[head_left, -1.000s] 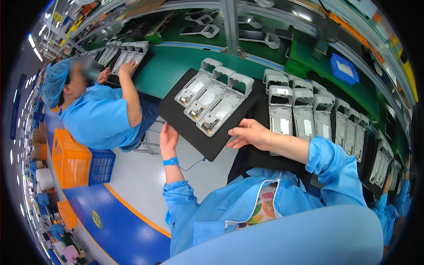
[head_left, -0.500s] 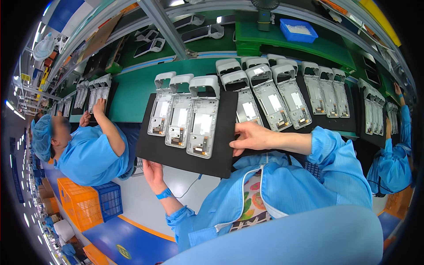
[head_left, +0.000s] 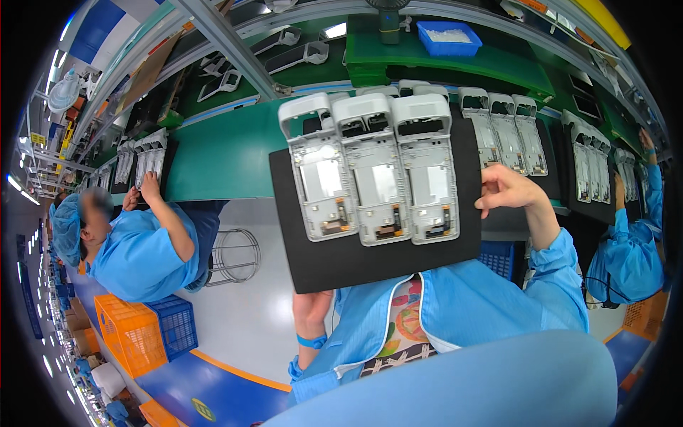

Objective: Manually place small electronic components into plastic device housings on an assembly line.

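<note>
A flat black board (head_left: 377, 267) is raised in front of me and carries three grey handheld-device housings side by side: a left one (head_left: 324, 186), a middle one (head_left: 379, 186) and a right one (head_left: 429, 183). Each has a loop-shaped handle at its top and bare inner parts facing up. My left hand (head_left: 311, 310) is under the board's near left part, its fingers hidden by it. My right hand (head_left: 514, 191) is closed at the board's right edge, thumb and forefinger against the rim.
Behind the board, more housings (head_left: 528, 142) stand along the green bench (head_left: 220, 160). A blue bin (head_left: 449, 39) sits on a raised green shelf. At left, a co-worker (head_left: 146, 245) handles similar housings near a wire stool (head_left: 235, 257) and an orange crate (head_left: 128, 334). Another person (head_left: 626, 263) works at right.
The board with its three housings has moved right and closer to me, now covering housings behind it. My left hand has gone further underneath, and my right hand has shifted right with the edge.
</note>
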`<action>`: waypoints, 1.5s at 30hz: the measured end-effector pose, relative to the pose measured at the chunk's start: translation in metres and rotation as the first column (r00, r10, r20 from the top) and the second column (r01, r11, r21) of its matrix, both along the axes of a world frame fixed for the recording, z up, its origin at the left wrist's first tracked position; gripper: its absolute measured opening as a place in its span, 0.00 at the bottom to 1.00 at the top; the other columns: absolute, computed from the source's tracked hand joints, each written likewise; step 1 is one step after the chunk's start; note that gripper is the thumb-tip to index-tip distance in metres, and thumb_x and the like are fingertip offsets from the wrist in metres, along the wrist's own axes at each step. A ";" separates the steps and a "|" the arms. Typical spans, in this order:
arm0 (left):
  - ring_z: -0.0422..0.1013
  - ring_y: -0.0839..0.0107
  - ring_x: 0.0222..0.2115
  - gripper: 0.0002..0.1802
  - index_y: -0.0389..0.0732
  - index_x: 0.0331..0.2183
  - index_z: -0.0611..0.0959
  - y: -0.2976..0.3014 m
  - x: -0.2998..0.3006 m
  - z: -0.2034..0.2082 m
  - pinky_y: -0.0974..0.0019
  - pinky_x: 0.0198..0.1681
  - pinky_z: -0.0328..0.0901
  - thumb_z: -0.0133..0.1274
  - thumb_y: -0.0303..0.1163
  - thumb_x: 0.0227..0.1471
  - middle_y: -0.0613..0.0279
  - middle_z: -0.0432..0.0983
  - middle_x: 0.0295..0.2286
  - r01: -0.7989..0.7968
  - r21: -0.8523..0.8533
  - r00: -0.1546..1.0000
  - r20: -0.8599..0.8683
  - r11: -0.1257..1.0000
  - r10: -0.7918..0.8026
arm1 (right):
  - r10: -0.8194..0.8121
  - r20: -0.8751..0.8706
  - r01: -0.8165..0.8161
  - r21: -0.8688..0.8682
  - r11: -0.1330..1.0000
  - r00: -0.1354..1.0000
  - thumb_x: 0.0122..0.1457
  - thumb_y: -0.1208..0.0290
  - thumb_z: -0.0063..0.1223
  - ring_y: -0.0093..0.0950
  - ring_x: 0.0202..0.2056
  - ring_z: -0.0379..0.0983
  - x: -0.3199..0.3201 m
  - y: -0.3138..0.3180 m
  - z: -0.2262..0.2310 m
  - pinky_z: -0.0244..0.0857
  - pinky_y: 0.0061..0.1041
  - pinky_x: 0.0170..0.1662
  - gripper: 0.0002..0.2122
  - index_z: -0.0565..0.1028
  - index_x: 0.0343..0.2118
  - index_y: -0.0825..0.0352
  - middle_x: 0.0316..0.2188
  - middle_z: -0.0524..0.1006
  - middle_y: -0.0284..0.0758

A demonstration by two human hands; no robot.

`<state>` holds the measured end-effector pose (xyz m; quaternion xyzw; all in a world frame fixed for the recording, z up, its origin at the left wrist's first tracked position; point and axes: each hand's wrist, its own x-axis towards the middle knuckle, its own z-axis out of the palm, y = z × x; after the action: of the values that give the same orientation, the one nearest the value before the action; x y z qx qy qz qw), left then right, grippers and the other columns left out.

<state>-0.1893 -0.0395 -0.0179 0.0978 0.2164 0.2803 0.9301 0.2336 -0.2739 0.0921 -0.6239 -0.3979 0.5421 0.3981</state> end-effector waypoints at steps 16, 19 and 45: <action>0.74 0.66 0.52 0.18 0.33 0.52 0.77 0.012 0.039 -0.024 0.62 0.59 0.70 0.42 0.33 0.71 0.55 0.78 0.51 0.079 -0.022 0.997 -0.013 0.997 -0.079 | -0.382 -0.089 0.378 -0.051 0.924 0.920 0.59 0.74 0.62 0.19 0.26 0.76 0.007 -0.024 -0.046 0.75 0.20 0.30 0.09 0.72 0.27 0.66 0.23 0.75 0.29; 0.70 0.65 0.57 0.21 0.34 0.57 0.75 0.025 0.049 -0.005 0.62 0.61 0.68 0.42 0.36 0.71 0.55 0.75 0.55 0.038 -0.014 0.975 -0.217 0.999 -0.040 | -0.419 -0.091 0.418 -0.025 0.908 0.903 0.60 0.74 0.62 0.18 0.27 0.75 0.004 -0.022 -0.050 0.74 0.19 0.30 0.08 0.73 0.28 0.67 0.23 0.75 0.28; 0.50 0.50 0.69 0.44 0.21 0.67 0.49 -0.037 0.221 0.074 0.51 0.74 0.45 0.26 0.54 0.72 0.34 0.50 0.67 0.571 -0.159 0.786 0.389 0.805 -0.480 | -0.498 0.661 -0.022 0.614 0.789 0.561 0.53 0.79 0.63 0.33 0.36 0.79 -0.071 0.040 0.004 0.75 0.29 0.37 0.08 0.81 0.37 0.66 0.36 0.79 0.36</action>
<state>0.0313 -0.0761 0.0565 -0.0205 0.0572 -0.0121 0.9981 0.1628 -0.2341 0.0964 -0.7027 -0.5786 0.0009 0.4141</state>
